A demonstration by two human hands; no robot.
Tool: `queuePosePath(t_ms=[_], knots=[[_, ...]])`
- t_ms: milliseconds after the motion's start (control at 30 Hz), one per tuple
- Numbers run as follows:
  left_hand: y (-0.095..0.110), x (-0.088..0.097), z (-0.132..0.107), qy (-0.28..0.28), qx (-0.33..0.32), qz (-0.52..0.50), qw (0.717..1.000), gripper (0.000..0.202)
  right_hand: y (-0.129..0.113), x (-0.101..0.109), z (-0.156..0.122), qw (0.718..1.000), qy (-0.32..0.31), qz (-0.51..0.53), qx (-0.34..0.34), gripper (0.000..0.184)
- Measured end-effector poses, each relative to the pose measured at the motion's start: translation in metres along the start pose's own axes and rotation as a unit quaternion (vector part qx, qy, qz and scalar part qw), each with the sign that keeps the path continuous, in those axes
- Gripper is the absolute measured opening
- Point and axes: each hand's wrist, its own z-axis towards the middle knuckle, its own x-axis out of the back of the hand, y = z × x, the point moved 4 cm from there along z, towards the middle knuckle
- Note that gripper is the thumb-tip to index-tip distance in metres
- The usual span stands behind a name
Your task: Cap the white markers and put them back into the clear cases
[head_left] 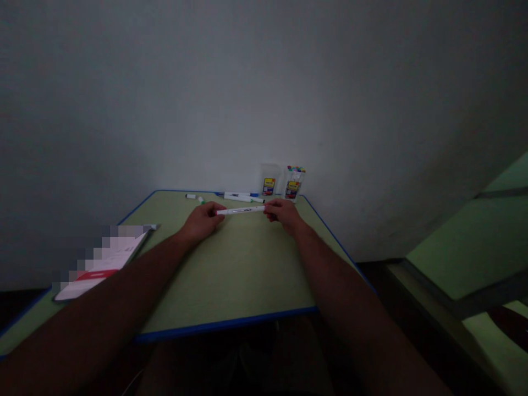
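one white marker [241,210], being held level over the green table [239,269]; left hand [202,221] and right hand [284,213] are pinching opposite ends, fingers closed; loose markers [238,198] are lying behind; a clear container [268,186] and a filled container [293,187] are standing near the wall [231,99].

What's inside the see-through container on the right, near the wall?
Lots of colorful ends, probably marker caps, show at the top of the container. The label on its front covers whatever is behind it lower down.
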Motion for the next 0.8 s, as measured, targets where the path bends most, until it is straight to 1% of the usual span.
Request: queuePosePath(t_ms=[167, 300, 433, 600, 800], knots=[[-0.0016, 0.0013, 0.0023, -0.001, -0.014, 0.03, 0.999, 0.024, 0.0006, 0.0018, 0.0019, 1.0, 0.021, 0.007, 0.0, 0.007], [0.0007, 0.0023, 0.0026, 0.0, -0.033, 0.099, 0.995, 0.024, 0.0017, 0.0024, 0.0027, 1.0, 0.023, 0.006, 0.001, 0.007], [-0.0015, 0.0014, 0.0037, -0.014, -0.037, 0.163, 0.986, 0.032, 0.0007, 0.0019, 0.0016, 1.0, 0.021, 0.009, -0.002, 0.011], [-0.0055, 0.0001, 0.0059, -0.02, -0.046, 0.177, 0.983, 0.037, -0.0017, 0.0009, -0.0001, 0.999, 0.026, 0.02, 0.009, 0.015], [-0.0061, -0.0013, 0.0057, -0.024, -0.05, 0.178, 0.982, 0.032, -0.0031, 0.0001, -0.0006, 0.999, 0.024, 0.033, 0.019, 0.02]])
